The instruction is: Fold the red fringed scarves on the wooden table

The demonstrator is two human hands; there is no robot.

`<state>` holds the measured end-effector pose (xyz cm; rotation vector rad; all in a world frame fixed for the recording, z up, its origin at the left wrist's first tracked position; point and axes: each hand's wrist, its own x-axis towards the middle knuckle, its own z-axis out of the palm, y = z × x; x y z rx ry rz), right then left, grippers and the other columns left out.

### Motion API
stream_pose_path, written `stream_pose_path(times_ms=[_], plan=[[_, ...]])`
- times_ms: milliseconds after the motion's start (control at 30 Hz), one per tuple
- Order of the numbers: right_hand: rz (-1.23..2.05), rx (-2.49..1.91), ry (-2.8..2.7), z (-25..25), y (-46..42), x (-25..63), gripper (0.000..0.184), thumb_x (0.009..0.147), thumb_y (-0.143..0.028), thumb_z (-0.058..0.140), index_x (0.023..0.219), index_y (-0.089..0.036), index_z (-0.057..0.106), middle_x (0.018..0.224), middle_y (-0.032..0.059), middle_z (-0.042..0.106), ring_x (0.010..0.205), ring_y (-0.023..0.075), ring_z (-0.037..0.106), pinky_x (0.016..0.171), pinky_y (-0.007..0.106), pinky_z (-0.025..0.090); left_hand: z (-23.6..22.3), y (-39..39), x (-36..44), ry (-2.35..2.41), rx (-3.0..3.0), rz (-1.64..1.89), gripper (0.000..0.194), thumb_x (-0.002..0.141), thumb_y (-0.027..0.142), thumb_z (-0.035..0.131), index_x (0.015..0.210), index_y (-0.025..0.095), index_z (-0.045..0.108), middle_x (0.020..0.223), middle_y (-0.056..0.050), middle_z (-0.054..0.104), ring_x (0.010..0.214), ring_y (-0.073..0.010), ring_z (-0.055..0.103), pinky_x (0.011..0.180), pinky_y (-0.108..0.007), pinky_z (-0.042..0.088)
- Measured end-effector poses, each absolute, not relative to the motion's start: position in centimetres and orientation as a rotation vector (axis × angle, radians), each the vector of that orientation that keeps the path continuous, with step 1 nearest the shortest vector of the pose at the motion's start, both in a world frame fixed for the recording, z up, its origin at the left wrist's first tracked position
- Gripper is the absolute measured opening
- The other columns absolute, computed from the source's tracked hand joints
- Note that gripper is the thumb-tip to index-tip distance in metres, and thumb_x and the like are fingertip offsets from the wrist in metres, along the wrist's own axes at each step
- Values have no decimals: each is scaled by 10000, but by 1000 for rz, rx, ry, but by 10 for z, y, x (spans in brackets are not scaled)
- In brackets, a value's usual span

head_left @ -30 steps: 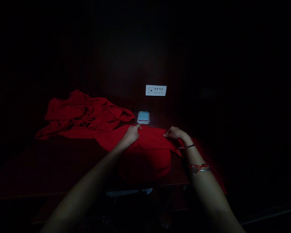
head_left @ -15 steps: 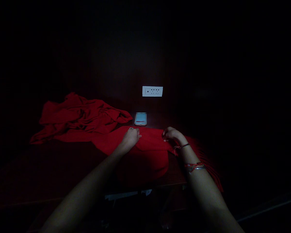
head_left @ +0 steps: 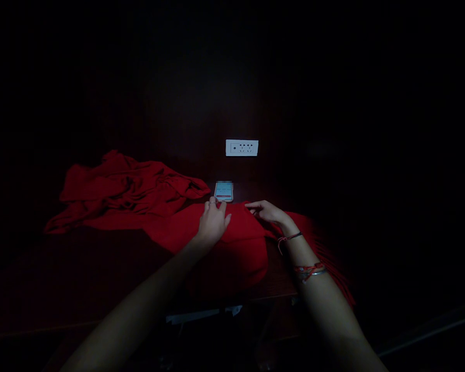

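Apparently only part of the way along: fringed red scarf [head_left: 240,227] spread fairly flat at the middle of the dark tabletop [head_left: 81,279], apparently doubled toward the near edge — but bunched in a creased heap [head_left: 127,186] at left, not yet smoothed. Resting left hand [head_left: 213,225] on the scarf near its far edge, with fingers loosely extended, gripping nothing. Reaching right hand [head_left: 267,211] to that edge, with fingers curved — cannot tell whether pinching. Just beyond, a lit smartphone [head_left: 223,191], with screen writing too small to read; on the wall, a socket plate [head_left: 242,148] without legible branding.
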<state>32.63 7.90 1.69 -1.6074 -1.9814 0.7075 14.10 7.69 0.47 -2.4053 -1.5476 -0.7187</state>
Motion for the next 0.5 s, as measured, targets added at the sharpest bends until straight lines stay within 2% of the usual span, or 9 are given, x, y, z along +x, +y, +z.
stream_pose_path(times_ms=[100, 200, 300, 400, 500], plan=[[366, -1668, -2044, 17, 79, 320, 494, 589, 0, 461, 1050, -146, 566, 836, 21, 636, 719, 118, 543, 638, 179, 391, 4, 71, 147, -1508, -2551, -590, 376, 764, 408, 437, 979, 106, 498, 989, -153, 490, 901, -259, 480, 739, -328, 381], [164, -1676, -2058, 12, 82, 312, 339, 627, -129, 541, 955, -160, 622, 802, 28, 627, 712, 121, 532, 643, 187, 377, 1, 77, 147, -1535, -2654, -466, 278, 762, 323, 471, 938, 114, 519, 906, -130, 540, 831, -231, 517, 707, -301, 384], [91, -1718, -2021, 4, 86, 304, 197, 696, -233, 508, 801, -180, 665, 775, 32, 608, 698, 119, 516, 636, 204, 366, 1, 86, 143, -1552, -2680, -492, 152, 764, 213, 459, 860, 140, 551, 848, -95, 570, 798, -200, 530, 684, -265, 376], [-35, -1736, -2023, 0, 88, 297, 197, 722, -235, 468, 705, -194, 660, 795, 36, 565, 763, 135, 484, 660, 238, 343, 3, 92, 140, -1542, -2744, -557, 142, 772, 199, 437, 782, 150, 570, 774, -64, 592, 745, -174, 536, 648, -237, 364], [-111, -1709, -2086, -2, 86, 294, 180, 703, -198, 471, 754, -226, 642, 866, 32, 509, 845, 154, 438, 671, 262, 323, 6, 92, 139, -1571, -2775, -565, 169, 778, 194, 420, 738, 148, 578, 725, -53, 603, 702, -161, 539, 607, -223, 350]])
